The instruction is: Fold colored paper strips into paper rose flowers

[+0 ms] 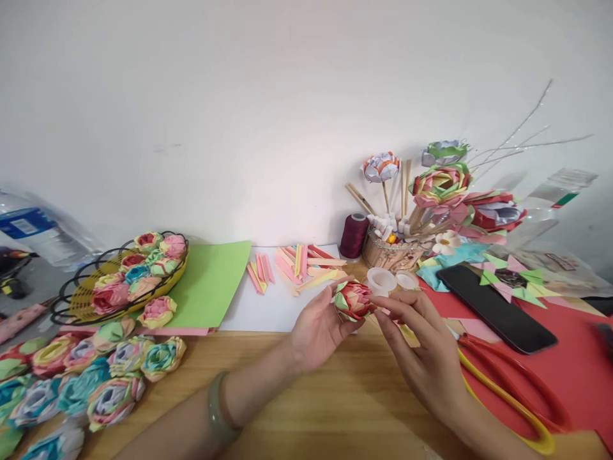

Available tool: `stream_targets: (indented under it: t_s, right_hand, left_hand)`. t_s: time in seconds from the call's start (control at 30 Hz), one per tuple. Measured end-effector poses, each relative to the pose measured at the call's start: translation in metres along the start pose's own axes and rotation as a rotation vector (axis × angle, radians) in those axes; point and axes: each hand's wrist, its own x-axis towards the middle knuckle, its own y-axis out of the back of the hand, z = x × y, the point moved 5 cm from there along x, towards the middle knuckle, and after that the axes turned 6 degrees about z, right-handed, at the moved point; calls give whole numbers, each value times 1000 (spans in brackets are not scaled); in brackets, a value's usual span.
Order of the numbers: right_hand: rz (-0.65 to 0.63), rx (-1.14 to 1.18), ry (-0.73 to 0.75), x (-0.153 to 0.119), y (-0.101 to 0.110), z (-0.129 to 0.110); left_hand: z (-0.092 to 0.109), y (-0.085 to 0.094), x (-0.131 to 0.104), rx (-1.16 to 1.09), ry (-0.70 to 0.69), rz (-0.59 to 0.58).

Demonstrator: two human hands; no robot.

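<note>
A folded paper flower point(353, 300) with red, pink and green petals rests in the curled fingers of my left hand point(316, 332), above the wooden table. My right hand point(421, 348) comes in from the right, its thumb and index finger pinched at the flower's right edge. What exactly lies between those fingertips is partly hidden. Just behind the flower, folded pink, yellow and red paper strips point(301, 263) lie on a white sheet point(239, 314). A small clear cup point(382, 279) stands right behind my right fingertips.
Finished paper flowers point(115, 399) crowd the left side, beside a yellow basket point(79, 305) and green paper point(211, 281). A maroon thread spool point(354, 236) stands by a wooden pot point(395, 255) of sticks and flowers. Scissors point(507, 390) and a phone point(498, 310) lie on red paper at right.
</note>
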Motion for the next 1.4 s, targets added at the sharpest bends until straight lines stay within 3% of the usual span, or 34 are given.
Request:
stream_targets:
  t_s: [0.3,0.63,0.8,0.97,1.2,1.4]
  right_hand:
    - [-76,85,-38,1,-2,-3]
    - [-206,168,-452,-3,-14,21]
    - [-239,231,-529,-3,-16,26]
    - [-226,192,-533,0,-11,23]
    - [-272,80,-410,6,-7,18]
    - [-152,-145,-144,6,-4,9]
  left_hand:
    - [1,-3,-2,144,-32,-25]
    - [5,-4,-3,310,-241,-66]
    - [7,-5,-5,378,-283,-32]
    - [2,-2,-4,415,-180,-10]
    - [3,2,-1,484,-270,-54]
    - [2,3,-1,539,-290,-14]
